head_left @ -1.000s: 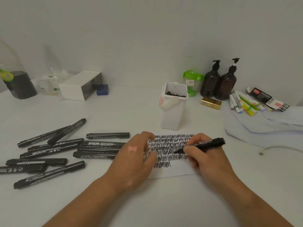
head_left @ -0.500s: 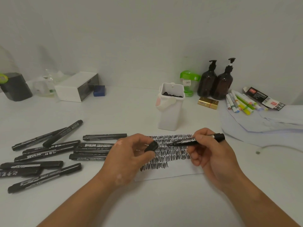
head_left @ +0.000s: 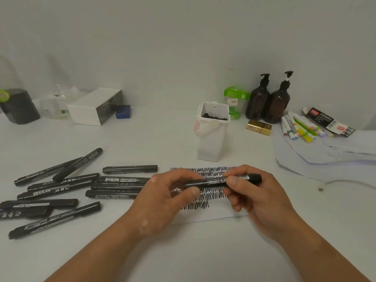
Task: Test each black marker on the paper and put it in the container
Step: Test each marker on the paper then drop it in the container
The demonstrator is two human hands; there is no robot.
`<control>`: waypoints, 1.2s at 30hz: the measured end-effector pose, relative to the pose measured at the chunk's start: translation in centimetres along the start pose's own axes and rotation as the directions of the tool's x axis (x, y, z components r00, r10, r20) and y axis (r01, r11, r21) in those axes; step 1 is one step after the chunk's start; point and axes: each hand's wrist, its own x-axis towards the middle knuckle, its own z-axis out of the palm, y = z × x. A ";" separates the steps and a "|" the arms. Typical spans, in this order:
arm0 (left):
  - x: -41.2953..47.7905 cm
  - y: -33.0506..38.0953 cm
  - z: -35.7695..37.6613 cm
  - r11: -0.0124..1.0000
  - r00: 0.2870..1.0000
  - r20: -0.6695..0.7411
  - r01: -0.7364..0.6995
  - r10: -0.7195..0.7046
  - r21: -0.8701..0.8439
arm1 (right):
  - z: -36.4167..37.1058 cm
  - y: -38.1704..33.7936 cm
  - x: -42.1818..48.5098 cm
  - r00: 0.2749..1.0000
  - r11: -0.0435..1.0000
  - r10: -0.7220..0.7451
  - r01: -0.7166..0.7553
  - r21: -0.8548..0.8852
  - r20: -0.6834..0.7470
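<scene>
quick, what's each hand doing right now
left hand: closed, pinching one end of the black marker.
right hand: closed, gripping the barrel of the same marker.

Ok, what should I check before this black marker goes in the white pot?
1. Grip on the black marker: the left hand and the right hand both hold it, level above the paper. Ok.
2. The cap over the tip: it looks on, but whether it has clicked fully home, cannot tell.
3. The tall white plastic container upright with its top open: ok.
4. Room inside: black marker ends show near the rim. Free space, cannot tell.
5. Way to the container: only the scribbled white paper lies under the marker, and nothing stands between. Ok.
</scene>
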 end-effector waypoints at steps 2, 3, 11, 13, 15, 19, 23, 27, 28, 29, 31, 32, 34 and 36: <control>0.0 0.2 0.0 0.998 1.000 0.000 -0.024 0.024 -0.065 | -0.1 -0.2 -0.1 1.000 0.998 -0.010 0.011 -0.059 0.013; -0.1 0.3 0.1 0.994 1.000 0.004 -0.030 0.030 -0.104 | 0.0 -0.1 -0.1 1.000 0.997 -0.013 0.014 -0.082 0.016; -0.3 0.7 1.2 0.983 1.000 0.009 0.029 -0.028 -0.180 | 1.9 0.5 -0.6 0.994 0.963 -0.110 0.102 -0.250 -0.020; -0.3 0.9 1.4 0.975 0.999 0.015 0.035 -0.032 -0.218 | 2.2 0.6 -0.5 0.989 0.959 -0.126 0.103 -0.263 -0.071; -0.3 1.3 1.6 0.953 0.999 0.026 0.044 -0.038 -0.300 | 2.4 0.6 -0.4 0.984 0.959 -0.141 0.108 -0.262 -0.110; -0.3 1.6 1.9 0.941 0.999 0.038 0.043 -0.032 -0.335 | 2.4 0.3 -0.4 0.974 0.951 -0.168 0.121 -0.283 -0.150; -0.4 1.8 2.2 0.947 0.999 0.023 0.033 -0.027 -0.319 | 2.3 0.3 -0.4 0.974 0.950 -0.167 0.117 -0.289 -0.156; -0.4 1.9 2.0 0.953 1.000 0.017 0.021 -0.017 -0.303 | 2.4 0.5 -0.3 0.972 0.947 -0.166 0.110 -0.303 -0.166; -0.4 1.9 2.0 0.958 1.000 0.017 0.015 -0.011 -0.287 | 2.4 0.5 -0.3 0.972 0.946 -0.167 0.111 -0.304 -0.166; -0.4 1.9 2.0 0.962 1.000 0.016 0.009 -0.005 -0.272 | 2.4 0.5 -0.3 0.972 0.946 -0.168 0.112 -0.305 -0.166; -0.4 1.9 2.1 0.967 1.000 0.016 -0.001 0.005 -0.255 | 2.4 0.4 -0.3 0.972 0.948 -0.166 0.111 -0.298 -0.166; -0.4 1.9 2.1 0.969 1.000 0.014 -0.006 0.010 -0.249 | 2.4 0.4 -0.3 0.972 0.950 -0.165 0.112 -0.292 -0.165; -0.4 1.8 2.1 0.971 1.000 0.010 -0.010 0.013 -0.238 | 2.5 0.4 -0.3 0.973 0.951 -0.167 0.116 -0.288 -0.161; -0.4 1.6 2.0 0.970 1.000 0.017 0.001 0.003 -0.244 | 2.5 0.5 -0.3 0.973 0.948 -0.171 0.118 -0.297 -0.158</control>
